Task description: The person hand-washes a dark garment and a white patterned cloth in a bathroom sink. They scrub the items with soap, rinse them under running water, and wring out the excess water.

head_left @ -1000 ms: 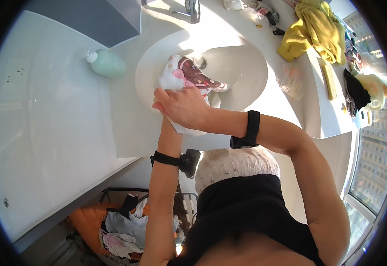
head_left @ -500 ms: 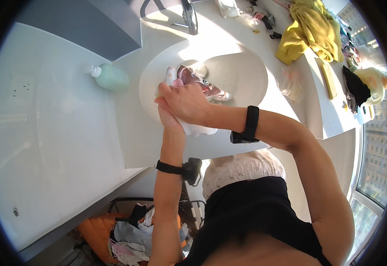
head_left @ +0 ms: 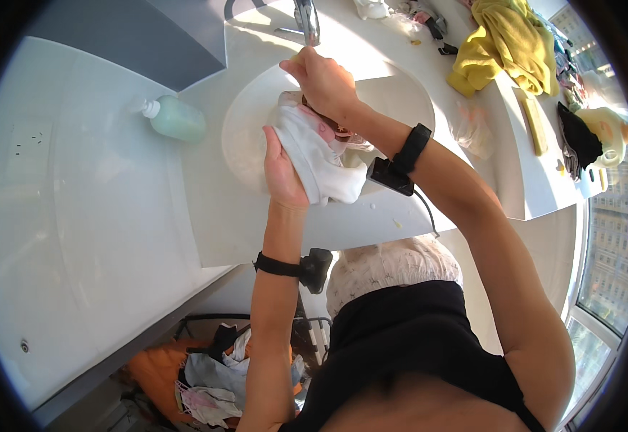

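Observation:
A wet-looking white garment (head_left: pixel 317 169) with a pink and brown printed part hangs over the near side of the oval washbasin (head_left: pixel 238 155). My left hand (head_left: pixel 285 176) holds it from the left, thumb showing along the edge and the other fingers hidden by the cloth. Above the basin's far side, just below the chrome tap (head_left: pixel 308 21), my right hand (head_left: pixel 326 83) is closed and apart from the white cloth. A small yellowish edge shows at its fingers, too little to name. Its forearm passes over the brown printed part.
A pale green pump bottle (head_left: pixel 177 119) stands left of the basin. To the right lie a yellow garment (head_left: pixel 504 43), a long yellowish bar (head_left: pixel 534 126), a black cloth (head_left: pixel 578 140) and a cream jug (head_left: pixel 609 133). Below the counter, clothes fill an orange-lined basket (head_left: pixel 159 367).
My right hand has moved off the garment, up and away toward the tap. More of the white cloth now lies spread over my left hand, covering part of the brown print.

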{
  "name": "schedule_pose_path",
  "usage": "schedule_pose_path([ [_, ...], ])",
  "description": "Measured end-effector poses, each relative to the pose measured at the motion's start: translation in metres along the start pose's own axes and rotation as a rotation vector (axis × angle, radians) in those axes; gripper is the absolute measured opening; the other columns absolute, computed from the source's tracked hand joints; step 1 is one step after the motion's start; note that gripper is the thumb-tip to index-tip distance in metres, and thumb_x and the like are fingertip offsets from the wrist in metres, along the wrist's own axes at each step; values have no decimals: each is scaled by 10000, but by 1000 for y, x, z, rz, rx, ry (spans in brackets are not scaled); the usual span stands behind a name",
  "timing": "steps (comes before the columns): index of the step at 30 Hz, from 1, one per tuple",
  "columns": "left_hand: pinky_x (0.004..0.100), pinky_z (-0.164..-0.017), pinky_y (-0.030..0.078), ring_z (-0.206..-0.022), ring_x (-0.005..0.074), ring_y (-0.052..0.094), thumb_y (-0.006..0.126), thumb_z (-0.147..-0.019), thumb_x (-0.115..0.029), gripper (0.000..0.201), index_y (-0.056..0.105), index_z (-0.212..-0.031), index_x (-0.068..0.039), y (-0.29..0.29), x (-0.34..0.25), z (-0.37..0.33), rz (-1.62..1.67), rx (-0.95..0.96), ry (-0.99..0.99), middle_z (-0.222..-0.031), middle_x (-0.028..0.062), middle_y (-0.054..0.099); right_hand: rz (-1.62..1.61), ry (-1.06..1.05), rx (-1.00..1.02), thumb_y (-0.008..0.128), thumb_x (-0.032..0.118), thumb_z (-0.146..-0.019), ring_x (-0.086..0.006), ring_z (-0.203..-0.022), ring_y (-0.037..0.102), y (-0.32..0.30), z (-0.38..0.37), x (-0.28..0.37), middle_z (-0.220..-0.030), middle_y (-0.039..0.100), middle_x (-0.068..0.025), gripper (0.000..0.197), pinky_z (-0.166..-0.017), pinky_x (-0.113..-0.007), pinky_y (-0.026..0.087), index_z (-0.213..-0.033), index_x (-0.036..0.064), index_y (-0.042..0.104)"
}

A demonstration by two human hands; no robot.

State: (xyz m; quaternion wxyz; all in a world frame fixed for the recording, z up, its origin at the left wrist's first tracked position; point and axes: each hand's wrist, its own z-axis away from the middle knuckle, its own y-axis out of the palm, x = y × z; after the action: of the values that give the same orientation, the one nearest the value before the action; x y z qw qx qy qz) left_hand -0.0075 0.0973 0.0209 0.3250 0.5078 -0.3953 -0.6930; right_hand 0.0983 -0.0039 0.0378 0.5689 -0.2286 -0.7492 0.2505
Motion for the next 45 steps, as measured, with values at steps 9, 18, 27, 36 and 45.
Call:
schedule_pose_path([
  [9, 372, -979, 361, -1138, 220, 455, 219, -950, -505, 590, 368, -1285, -43, 9, 14, -11, 27, -89, 22, -1251, 84, 452, 335, -427, 3, 438, 334, -916, -270, -555, 603, 9, 66, 5, -602, 586, -89, 322, -505, -379, 464, -841, 22, 461],
  [18, 390, -1004, 332, -1182, 216, 424, 232, -962, -466, 497, 384, -1282, -118, -2, 22, -2, 81, -5, 9, -1279, 64, 436, 167, -447, 88, 517, 222, -853, -278, -547, 589, 12, 79, 3, -633, 587, -105, 193, -478, -374, 447, -799, 58, 429],
  [27, 372, -917, 409, -1081, 232, 501, 260, -934, -530, 585, 409, -1257, -65, -18, 4, -14, 4, -36, 39, -1199, 77, 500, 193, -404, 122, 527, 230, -839, -252, -472, 563, 17, 59, 13, -627, 575, -73, 224, -454, -374, 432, -836, 22, 444],
  [36, 382, -1013, 316, -1182, 233, 418, 253, -966, -437, 412, 501, -1076, -127, 12, 2, -3, 18, -92, -71, -1231, 71, 482, 186, -188, 70, 504, 243, -876, -295, -524, 578, 14, 43, -1, -622, 585, -110, 215, -444, -375, 431, -832, 41, 441],
  [45, 397, -998, 336, -1214, 247, 389, 222, -950, -497, 573, 359, -1284, -51, -5, 6, -5, 99, 212, -23, -1303, 90, 410, 223, -163, 62, 512, 195, -865, -263, -566, 593, 7, 38, 11, -671, 600, -73, 174, -462, -379, 432, -815, 52, 427],
])
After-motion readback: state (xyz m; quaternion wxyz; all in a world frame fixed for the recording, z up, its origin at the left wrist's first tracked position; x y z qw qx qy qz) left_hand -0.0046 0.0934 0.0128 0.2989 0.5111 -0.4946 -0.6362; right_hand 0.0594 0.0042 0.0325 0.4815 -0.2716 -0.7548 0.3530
